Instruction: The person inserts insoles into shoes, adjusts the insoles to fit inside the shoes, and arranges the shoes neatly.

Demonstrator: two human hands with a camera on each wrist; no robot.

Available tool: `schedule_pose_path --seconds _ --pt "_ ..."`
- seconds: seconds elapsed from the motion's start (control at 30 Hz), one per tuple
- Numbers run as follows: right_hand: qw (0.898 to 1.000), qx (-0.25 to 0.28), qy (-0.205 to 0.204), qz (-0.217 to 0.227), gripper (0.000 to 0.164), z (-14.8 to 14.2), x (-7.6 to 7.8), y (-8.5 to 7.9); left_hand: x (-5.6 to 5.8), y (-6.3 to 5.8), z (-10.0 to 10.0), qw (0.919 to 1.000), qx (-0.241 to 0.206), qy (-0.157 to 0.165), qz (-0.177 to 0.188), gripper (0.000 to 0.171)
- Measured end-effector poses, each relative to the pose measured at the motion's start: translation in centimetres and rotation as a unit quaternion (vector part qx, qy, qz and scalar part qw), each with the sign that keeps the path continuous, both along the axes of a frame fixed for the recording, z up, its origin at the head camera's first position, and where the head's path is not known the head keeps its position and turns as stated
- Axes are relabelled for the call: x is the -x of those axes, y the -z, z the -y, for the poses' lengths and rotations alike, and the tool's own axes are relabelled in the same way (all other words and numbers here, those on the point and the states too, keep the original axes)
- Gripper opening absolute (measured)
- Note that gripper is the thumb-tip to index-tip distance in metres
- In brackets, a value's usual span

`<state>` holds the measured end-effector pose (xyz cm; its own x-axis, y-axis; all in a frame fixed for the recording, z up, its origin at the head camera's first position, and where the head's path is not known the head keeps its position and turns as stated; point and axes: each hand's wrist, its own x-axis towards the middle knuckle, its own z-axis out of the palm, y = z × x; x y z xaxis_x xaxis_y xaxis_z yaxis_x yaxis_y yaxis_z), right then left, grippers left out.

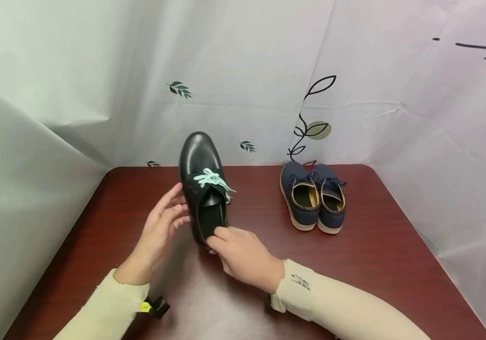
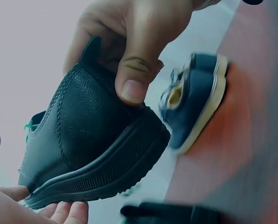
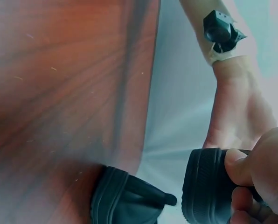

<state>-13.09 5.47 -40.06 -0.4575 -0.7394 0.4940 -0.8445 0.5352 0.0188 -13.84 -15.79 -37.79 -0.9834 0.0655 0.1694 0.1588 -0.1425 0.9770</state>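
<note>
A black leather lace-up shoe [image 1: 198, 160] with mint-green laces [image 1: 210, 177] is held up over the table, its toe pointing away. My right hand [image 1: 243, 255] grips it by the heel; in the left wrist view the thumb presses the outside of the heel, with the other fingers inside the opening. My left hand [image 1: 157, 231] is along the shoe's left side, fingers extended and loosely spread. From the left wrist, its fingertips [image 2: 76, 212] show at the sole's lower edge. A second black shoe [image 3: 132, 198] stands on the table in the right wrist view, mostly hidden behind the held one from the head.
A pair of navy shoes [image 1: 302, 215] with pale soles stands side by side at the back right of the reddish-brown table [image 1: 379, 264]. White cloth [image 1: 243, 71] with leaf prints hangs behind the table and along both sides.
</note>
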Motion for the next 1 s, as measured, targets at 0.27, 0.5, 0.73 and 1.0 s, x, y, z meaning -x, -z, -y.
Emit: schedule_pose_path --seconds 0.27,0.5,0.73,1.0 --pt "0.999 -0.044 0.016 -0.013 0.005 4.7 2.7 0.9 1.9 1.7 3.2 0.9956 0.063 -0.067 0.021 0.069" --pt "0.999 -0.045 0.018 -0.014 0.009 8.0 2.7 1.1 2.1 2.0 5.5 0.9958 0.002 -0.090 0.015 0.061" --pt "0.998 -0.045 0.041 0.007 0.007 9.6 3.0 1.6 3.1 2.6 6.9 0.9953 -0.033 -0.084 0.035 0.059" --pt "0.990 -0.094 0.101 0.025 0.027 11.3 3.6 3.6 4.8 5.4 7.4 0.9889 0.028 -0.109 0.097 0.067"
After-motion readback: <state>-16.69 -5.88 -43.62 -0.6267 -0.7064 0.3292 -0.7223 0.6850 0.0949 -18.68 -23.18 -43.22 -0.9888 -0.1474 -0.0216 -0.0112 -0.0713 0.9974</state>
